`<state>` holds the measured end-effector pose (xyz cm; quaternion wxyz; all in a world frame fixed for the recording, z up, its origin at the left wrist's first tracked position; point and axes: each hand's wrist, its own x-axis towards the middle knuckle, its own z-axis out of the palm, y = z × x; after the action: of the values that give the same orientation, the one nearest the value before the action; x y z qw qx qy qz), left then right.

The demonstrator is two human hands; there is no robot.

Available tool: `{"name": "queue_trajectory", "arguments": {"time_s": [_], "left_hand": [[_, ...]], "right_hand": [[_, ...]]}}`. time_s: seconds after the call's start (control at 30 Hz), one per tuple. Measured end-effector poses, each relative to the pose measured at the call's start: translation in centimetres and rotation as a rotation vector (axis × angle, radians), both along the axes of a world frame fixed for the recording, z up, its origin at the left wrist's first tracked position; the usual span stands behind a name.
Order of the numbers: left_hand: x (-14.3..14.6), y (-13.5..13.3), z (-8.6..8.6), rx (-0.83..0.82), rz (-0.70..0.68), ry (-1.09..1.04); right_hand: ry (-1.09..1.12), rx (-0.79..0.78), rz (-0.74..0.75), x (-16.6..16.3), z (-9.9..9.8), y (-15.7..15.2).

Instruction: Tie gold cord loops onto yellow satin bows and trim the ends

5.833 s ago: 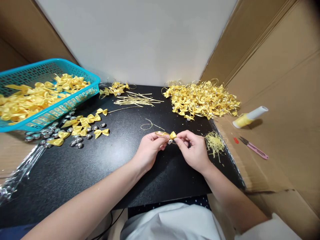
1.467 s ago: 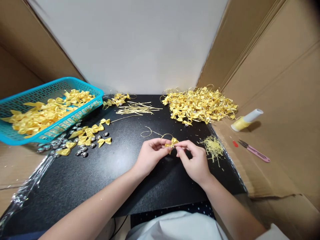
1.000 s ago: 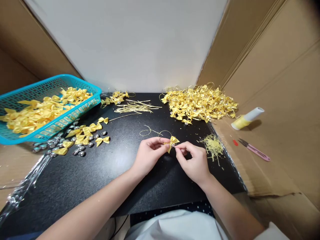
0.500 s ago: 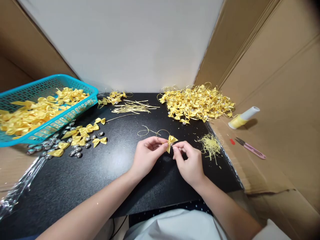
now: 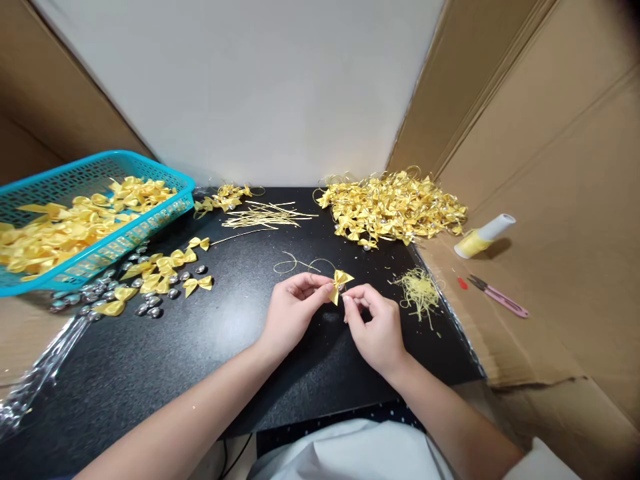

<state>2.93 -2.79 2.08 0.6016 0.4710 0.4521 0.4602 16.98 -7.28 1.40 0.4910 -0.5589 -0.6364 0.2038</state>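
Observation:
A small yellow ribbon bow (image 5: 341,283) is pinched between both hands above the middle of the black table (image 5: 200,347). My left hand (image 5: 293,312) grips the bow from the left with thumb and fingers closed. My right hand (image 5: 373,327) pinches at its right side, fingertips pressed together. A thin gold cord loop (image 5: 300,265) trails from the bow back onto the table.
A teal basket of yellow bows (image 5: 85,213) sits at the left, with loose bows and silver beads (image 5: 150,283) beside it. Cut gold cords (image 5: 265,215) and a heap of finished bows (image 5: 395,210) lie at the back. Thread scraps (image 5: 419,290), a thread spool (image 5: 483,237) and pink snips (image 5: 497,297) lie right.
The bow has turned more upright between my fingers and both hands have drifted slightly left. The view has shifted a little.

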Motion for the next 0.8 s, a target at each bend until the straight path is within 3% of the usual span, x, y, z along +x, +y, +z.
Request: {"name": "queue_trajectory", "arguments": {"time_s": [0.8], "left_hand": [[0.2, -0.2, 0.2, -0.03, -0.036, -0.073]], "right_hand": [[0.167, -0.097, -0.007, 0.1, -1.4, 0.1]]}}
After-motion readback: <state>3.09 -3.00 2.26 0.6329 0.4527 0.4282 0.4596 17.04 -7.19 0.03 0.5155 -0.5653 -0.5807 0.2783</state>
